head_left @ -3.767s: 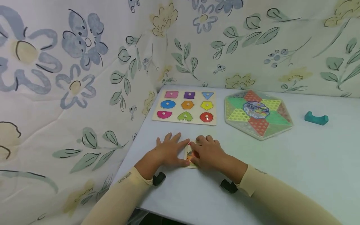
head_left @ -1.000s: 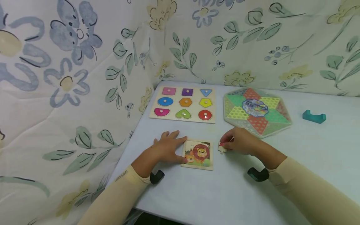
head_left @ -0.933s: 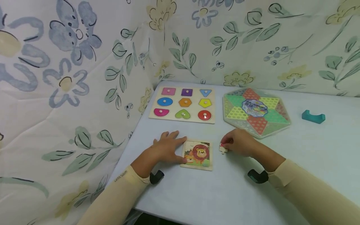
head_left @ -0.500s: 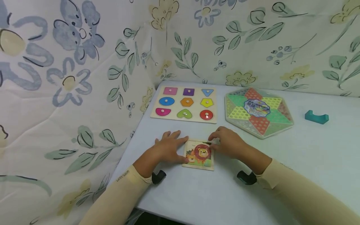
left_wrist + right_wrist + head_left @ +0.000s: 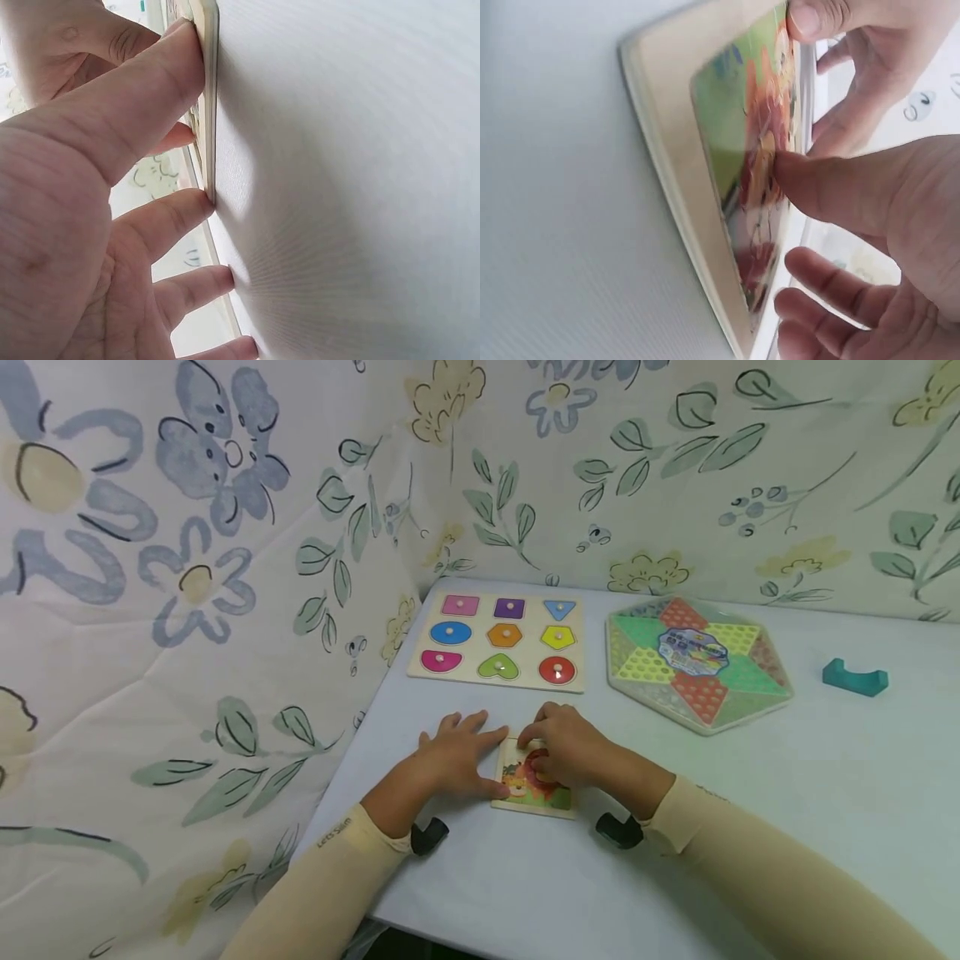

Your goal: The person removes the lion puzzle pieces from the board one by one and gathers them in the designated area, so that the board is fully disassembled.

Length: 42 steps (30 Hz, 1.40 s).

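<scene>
A small square lion puzzle (image 5: 517, 785) with a wooden frame lies flat on the table. My left hand (image 5: 453, 760) rests at its left side with fingers spread. The left thumb (image 5: 142, 90) lies on the puzzle's edge, and another fingertip touches its corner. My right hand (image 5: 573, 747) bends over the upper part of the picture. Its thumb (image 5: 817, 180) touches the lion's face, while its index finger reaches toward the puzzle's top left. In the right wrist view its other fingers are curled and off the board. Whether a puzzle piece sits between thumb and index finger is hidden.
Behind the hands lies a wooden board of coloured knob shapes (image 5: 420, 670). To its right is a hexagonal Chinese checkers board (image 5: 637, 693), with a teal curved block (image 5: 855, 678) farther right. Floral cloth (image 5: 315, 610) hangs along the left and back of the table.
About a second ago my right hand pinched a small puzzle piece right of the frame. It has since moved left over the puzzle, and the piece is out of sight. The left hand stays.
</scene>
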{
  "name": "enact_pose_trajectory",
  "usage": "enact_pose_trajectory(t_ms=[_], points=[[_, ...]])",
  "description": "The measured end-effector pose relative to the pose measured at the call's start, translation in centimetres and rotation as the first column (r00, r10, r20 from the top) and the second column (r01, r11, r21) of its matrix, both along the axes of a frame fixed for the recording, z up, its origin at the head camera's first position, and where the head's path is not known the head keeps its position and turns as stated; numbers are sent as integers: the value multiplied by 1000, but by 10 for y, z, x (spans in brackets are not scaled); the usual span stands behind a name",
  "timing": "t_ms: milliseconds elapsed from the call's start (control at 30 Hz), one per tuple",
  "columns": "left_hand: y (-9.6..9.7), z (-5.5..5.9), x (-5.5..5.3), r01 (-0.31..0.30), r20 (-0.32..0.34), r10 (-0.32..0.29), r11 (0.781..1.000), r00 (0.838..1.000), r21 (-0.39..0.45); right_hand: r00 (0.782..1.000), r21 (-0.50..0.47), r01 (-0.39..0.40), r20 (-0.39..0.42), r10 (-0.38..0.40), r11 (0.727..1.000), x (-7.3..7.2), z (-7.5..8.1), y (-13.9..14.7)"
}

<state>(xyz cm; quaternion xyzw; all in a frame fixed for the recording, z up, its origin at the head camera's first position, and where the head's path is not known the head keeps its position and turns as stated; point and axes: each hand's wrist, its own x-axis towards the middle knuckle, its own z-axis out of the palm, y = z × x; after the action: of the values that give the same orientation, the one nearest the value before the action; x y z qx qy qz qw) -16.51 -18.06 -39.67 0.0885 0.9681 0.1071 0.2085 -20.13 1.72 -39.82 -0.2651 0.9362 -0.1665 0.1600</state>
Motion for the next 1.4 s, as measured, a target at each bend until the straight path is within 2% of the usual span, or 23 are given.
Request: enact_pose_trajectory(t_ms=[367,667,833,1033,1267,1400], points=[[0,1,0,6,-6,-6,1000,1000,-6,995,-3,3,-96,-3,1000,7,0,-2],[-1,0,0,11,-1,-11,1000,1000,-2,998,-113,63,26,-61,992,0,5,4],[0,0,1,11,-5,-11,1000,1000,-2,1000,-108,4,-14,-6,994,-4,3,6],[1,1,1,16,-5,-16,1000,1000,2,1000,-91,-5,-16,3,996,-3,1,7],[1,0,1,14,-14,-14,1000,1000,6,999,-210,-27,-29,22,977,-5,9,18],[0,-2,0,15,-14,-15,1000,1000,1,999,-231,-31,-12,29,972,-7,12,24]])
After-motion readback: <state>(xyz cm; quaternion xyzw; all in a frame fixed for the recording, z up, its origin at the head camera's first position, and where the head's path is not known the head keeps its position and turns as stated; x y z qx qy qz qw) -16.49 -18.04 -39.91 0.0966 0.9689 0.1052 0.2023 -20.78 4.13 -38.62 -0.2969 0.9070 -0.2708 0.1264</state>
